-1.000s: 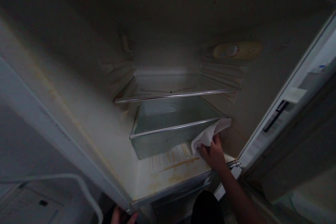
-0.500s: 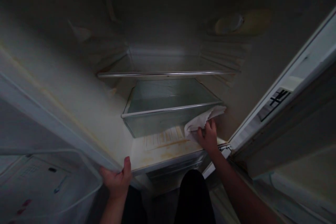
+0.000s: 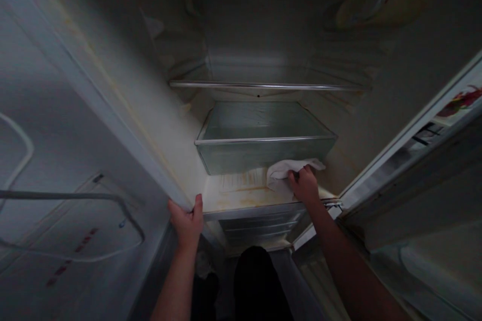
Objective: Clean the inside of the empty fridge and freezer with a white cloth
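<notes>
My right hand (image 3: 306, 185) pinches a crumpled white cloth (image 3: 280, 169) at the front right of the stained fridge floor (image 3: 218, 199). Part of the cloth lies against the foot of a clear greenish drawer (image 3: 263, 154), which sits just behind it. Brown-yellow stains and streaks mark the floor to the left of the cloth. At the lower left, my left hand (image 3: 187, 221) is clasped round the front edge of the fridge's left wall (image 3: 146, 155), thumb on the inner side.
Above the drawer runs a shelf with a metal front rail (image 3: 267, 85). A yellowish bottle (image 3: 361, 7) is at the upper right, dim. Below the floor is a lower compartment (image 3: 259, 230). A pale cable (image 3: 98, 195) hangs at the left. My knee (image 3: 259, 281) is close in front.
The view has shifted, so the fridge sits further right and higher. The cloth lies lower and flatter under my right hand. My left hand keeps its hold on the wall edge.
</notes>
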`<state>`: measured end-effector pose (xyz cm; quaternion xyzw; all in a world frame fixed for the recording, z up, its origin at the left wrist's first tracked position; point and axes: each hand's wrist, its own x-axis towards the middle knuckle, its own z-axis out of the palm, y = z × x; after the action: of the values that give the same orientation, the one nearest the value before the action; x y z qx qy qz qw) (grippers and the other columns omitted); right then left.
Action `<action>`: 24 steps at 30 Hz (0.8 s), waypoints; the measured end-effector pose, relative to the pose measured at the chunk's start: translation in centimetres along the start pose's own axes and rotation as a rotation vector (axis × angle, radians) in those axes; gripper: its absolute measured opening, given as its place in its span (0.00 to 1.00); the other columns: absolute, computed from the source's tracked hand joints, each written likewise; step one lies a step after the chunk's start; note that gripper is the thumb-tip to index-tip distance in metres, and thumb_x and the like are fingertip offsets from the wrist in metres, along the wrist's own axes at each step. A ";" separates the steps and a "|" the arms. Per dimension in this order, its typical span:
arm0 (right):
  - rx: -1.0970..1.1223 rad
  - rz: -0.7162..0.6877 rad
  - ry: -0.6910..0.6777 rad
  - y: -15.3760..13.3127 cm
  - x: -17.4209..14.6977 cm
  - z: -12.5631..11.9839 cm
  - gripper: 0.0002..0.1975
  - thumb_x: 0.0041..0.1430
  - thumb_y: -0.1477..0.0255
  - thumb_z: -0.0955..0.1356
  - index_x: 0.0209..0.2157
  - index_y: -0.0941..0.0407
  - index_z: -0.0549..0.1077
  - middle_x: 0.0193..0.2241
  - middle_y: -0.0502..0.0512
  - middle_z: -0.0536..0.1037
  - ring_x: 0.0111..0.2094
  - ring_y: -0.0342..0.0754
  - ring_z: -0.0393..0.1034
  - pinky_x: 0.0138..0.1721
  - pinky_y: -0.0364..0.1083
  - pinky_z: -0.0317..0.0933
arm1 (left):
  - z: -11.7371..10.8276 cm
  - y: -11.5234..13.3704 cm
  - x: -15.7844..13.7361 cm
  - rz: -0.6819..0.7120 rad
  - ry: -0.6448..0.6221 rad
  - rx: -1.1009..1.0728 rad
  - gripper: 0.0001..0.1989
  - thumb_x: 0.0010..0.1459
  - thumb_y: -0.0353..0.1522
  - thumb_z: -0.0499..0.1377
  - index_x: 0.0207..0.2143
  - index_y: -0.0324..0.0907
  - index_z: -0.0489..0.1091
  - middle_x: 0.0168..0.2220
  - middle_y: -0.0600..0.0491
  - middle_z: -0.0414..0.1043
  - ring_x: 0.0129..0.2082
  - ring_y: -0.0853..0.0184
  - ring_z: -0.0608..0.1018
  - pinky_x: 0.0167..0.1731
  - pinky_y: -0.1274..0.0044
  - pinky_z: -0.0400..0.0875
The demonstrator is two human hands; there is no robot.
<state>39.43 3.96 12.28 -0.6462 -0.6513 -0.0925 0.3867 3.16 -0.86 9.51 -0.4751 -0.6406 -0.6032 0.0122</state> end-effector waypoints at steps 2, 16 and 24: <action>-0.002 -0.016 0.001 0.0 0.0 0.0 0.15 0.63 0.65 0.63 0.35 0.60 0.76 0.37 0.65 0.76 0.41 0.55 0.69 0.46 0.51 0.64 | 0.0 0.1 0.1 0.004 -0.002 0.004 0.36 0.55 0.48 0.61 0.56 0.33 0.59 0.49 0.35 0.70 0.52 0.48 0.75 0.54 0.59 0.71; -0.211 -0.017 -0.244 -3.0 -0.4 -1.2 0.25 0.63 0.54 0.67 0.43 0.63 0.79 0.47 0.71 0.75 0.49 0.62 0.67 0.52 0.58 0.59 | 0.5 0.0 0.3 -0.043 0.052 0.048 0.39 0.52 0.49 0.62 0.58 0.33 0.56 0.52 0.34 0.69 0.55 0.48 0.74 0.57 0.59 0.68; -0.037 -0.130 -0.495 -12.3 -5.0 -0.8 0.31 0.69 0.55 0.60 0.57 0.66 0.75 0.62 0.76 0.66 0.69 0.69 0.46 0.66 0.64 0.40 | 1.1 -1.2 0.7 -0.027 0.098 0.032 0.40 0.47 0.51 0.62 0.53 0.33 0.58 0.50 0.34 0.67 0.55 0.45 0.73 0.56 0.56 0.67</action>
<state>27.81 -2.17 14.38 -0.6130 -0.7645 0.0320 0.1969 2.64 0.68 8.72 -0.4359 -0.6552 -0.6155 0.0429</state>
